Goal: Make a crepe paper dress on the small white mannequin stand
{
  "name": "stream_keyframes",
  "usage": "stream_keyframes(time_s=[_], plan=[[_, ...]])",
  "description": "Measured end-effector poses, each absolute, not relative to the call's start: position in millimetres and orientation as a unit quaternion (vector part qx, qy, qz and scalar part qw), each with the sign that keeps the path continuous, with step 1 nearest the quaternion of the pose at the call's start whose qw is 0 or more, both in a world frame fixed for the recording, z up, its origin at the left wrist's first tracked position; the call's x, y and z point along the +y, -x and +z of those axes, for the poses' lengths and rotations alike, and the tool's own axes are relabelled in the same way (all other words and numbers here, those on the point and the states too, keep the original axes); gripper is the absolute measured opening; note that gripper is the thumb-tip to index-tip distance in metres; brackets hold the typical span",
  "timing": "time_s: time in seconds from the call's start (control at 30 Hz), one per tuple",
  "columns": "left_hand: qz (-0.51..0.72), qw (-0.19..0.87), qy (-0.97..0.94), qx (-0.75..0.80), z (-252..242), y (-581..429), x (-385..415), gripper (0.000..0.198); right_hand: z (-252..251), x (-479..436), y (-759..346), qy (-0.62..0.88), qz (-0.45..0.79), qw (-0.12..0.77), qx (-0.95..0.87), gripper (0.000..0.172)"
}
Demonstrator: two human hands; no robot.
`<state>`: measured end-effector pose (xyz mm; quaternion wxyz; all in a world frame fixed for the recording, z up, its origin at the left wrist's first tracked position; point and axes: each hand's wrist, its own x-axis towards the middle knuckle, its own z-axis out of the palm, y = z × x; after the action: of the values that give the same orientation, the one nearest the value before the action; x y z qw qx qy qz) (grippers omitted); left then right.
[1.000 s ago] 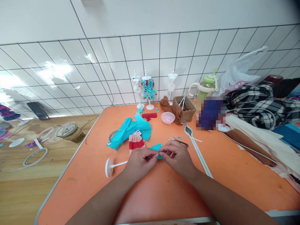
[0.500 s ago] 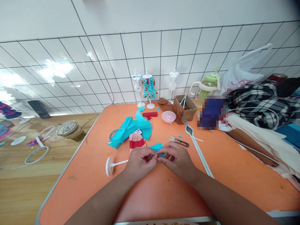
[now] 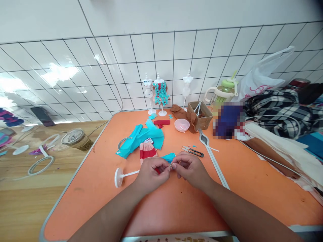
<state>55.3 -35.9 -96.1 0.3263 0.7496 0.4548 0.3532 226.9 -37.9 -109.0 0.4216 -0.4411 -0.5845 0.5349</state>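
Note:
My left hand (image 3: 154, 173) and my right hand (image 3: 190, 168) meet fingertip to fingertip over the orange table (image 3: 161, 208). Both are closed in a pinch on something tiny that I cannot make out. Just beyond the fingers shows a piece of turquoise crepe paper (image 3: 168, 158), partly covered by the hands. A red and pink pleated doll skirt (image 3: 147, 151) lies behind my left hand. The white stand (image 3: 119, 177) of a toppled mini dress form sticks out to the left; the rest is hidden. Thread snips (image 3: 192, 151) rest beyond my right hand.
Upright mini dress forms (image 3: 186, 88), one in turquoise ruffles, stand by the tiled wall. Turquoise crepe paper (image 3: 141, 139), a pink bowl (image 3: 182, 125), a cardboard box (image 3: 204, 116) and white strips (image 3: 218, 171) lie around. A glass jar (image 3: 79, 140) stands left, plaid cloth (image 3: 275, 112) right.
My right fingers have shifted from a loose arch into a tighter pinch beside my left fingertips. The view has moved very slightly; the things on the table lie as before.

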Motion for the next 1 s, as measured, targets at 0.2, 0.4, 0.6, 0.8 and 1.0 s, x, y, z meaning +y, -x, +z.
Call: stream_keyframes(time_s=[0.2,0.4,0.6,0.8,1.0], plan=[[0.347,0.372,-0.741,0.438,-94.9,-52.4,-35.0,0.018,-108.7,-37.4,-227.6,0.435,0.568,0.412,-0.565,0.019],[0.320,0.460,-0.721,0.408,-97.0,-49.0,-33.8,0.027,-109.8,-36.3,-229.7,0.440,0.630,0.381,-0.514,0.023],[0.315,0.475,-0.722,0.392,-101.1,-47.9,-32.4,0.029,-112.9,-36.5,-227.5,0.408,0.667,0.386,-0.490,0.026],[0.314,0.476,-0.720,0.397,-102.0,-47.5,-32.3,0.028,-115.0,-37.4,-226.0,0.396,0.685,0.385,-0.476,0.027],[0.348,0.539,-0.671,0.372,-107.3,-46.4,-29.6,0.025,-112.6,-34.4,-225.7,0.391,0.733,0.389,-0.398,0.029]])
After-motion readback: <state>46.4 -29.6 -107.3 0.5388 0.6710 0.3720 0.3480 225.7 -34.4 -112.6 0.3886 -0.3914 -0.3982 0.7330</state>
